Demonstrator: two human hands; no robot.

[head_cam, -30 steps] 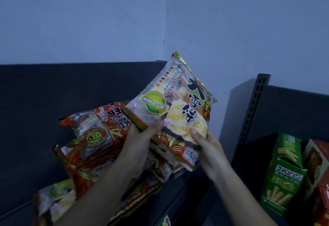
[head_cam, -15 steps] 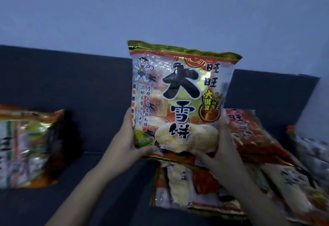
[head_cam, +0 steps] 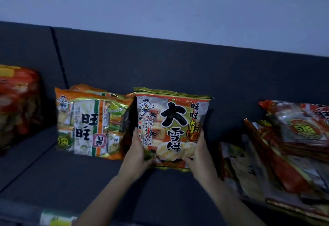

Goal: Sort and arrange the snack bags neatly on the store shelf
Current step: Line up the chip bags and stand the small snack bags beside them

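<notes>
While the left hand (head_cam: 137, 152) and the right hand (head_cam: 201, 154) each grip a lower corner of the bag (head_cam: 170, 127), thumbs on its printed face and fingers curled behind, the bag stands upright between them. It faces forward, with its bottom seam at or just above the shelf (head_cam: 71, 176); I cannot tell whether it touches.

The step in hand looks like standing this bag in the gap. Just left of the left hand, orange bags (head_cam: 89, 122) stand upright against the back panel (head_cam: 160, 62). Well right of the right hand lies a loose pile (head_cam: 284, 145), flat and overlapping.

To do it well, seat the bottom seam flat on the shelf first. Then tip the top back until it leans on the panel, with its face in line with the orange bags and close beside them. The bag looks soft and air-filled, so it may slump forward on release. Letting go one hand at a time would show whether it stands. A gentle grip should spare the crackers inside.
</notes>
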